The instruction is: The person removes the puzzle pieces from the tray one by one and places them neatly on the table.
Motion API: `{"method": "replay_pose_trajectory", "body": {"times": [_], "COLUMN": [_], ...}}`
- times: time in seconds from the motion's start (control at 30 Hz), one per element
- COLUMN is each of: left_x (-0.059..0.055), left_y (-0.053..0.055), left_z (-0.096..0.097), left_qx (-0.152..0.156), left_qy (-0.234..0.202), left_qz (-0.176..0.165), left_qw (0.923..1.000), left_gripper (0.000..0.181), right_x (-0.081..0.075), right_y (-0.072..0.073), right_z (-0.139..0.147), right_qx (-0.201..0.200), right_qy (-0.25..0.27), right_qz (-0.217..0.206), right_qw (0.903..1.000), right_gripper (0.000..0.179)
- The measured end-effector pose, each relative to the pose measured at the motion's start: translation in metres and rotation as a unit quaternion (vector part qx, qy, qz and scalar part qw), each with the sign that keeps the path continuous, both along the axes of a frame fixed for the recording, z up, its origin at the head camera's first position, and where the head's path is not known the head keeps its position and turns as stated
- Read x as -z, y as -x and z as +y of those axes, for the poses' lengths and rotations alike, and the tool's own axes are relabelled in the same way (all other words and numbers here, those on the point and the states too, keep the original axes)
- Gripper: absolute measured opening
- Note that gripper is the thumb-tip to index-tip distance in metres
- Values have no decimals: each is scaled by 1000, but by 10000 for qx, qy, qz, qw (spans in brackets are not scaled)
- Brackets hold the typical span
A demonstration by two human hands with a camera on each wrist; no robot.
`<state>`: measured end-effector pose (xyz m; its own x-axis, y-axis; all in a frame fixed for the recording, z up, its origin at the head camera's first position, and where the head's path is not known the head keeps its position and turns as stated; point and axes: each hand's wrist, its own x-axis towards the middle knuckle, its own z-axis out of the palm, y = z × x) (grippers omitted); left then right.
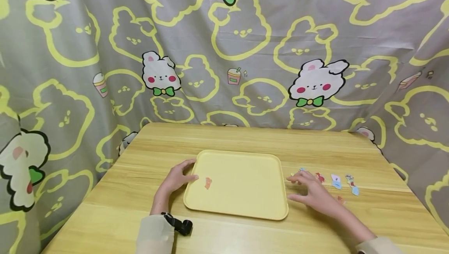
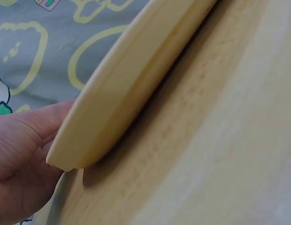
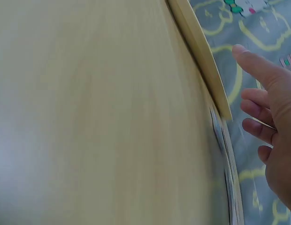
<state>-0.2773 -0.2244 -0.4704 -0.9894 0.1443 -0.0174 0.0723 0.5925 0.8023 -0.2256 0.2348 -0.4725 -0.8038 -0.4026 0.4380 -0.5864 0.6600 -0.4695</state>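
Note:
A pale yellow rectangular tray (image 1: pixel 242 184) lies on the wooden table. My left hand (image 1: pixel 177 178) holds its left edge, thumb over the rim; in the left wrist view the tray's side (image 2: pixel 112 89) hides part of the fingers. A small orange-red flat cut-out piece (image 1: pixel 208 183) lies inside the tray near that hand. At the tray's right side my right hand (image 1: pixel 312 191) hovers with thumb and fingers apart, holding nothing. The right wrist view shows the same hand (image 3: pixel 277 108) beside the tray's edge (image 3: pixel 204 51), its fingers loosely bent.
Several small colourful flat pieces lie right of the tray, among them a white-and-blue one (image 1: pixel 336 181) and a long one (image 1: pixel 352 184); the right hand partly covers others. A patterned grey curtain (image 1: pixel 210 102) hangs behind the wooden table (image 1: pixel 115 207).

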Motion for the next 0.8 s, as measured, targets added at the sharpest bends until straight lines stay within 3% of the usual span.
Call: {"method": "replay_pose_trajectory", "body": {"times": [0.43,0.8], "left_x": [-1,1], "left_y": [0,0], "left_z": [0,0], "left_qx": [-87,-118], "left_qy": [-36,-55], "left_qz": [-6,38], "left_qw": [10000,9999], "left_gripper": [64,63], "right_x": [-2,-8], "right_y": [21,27], "right_z": [-83,-146], "right_qx": [-742,-1056], "right_qy": [-258,-307], "right_qz": [-57,-241], "right_qw": [9969,9936], "right_gripper": [49,49]}}
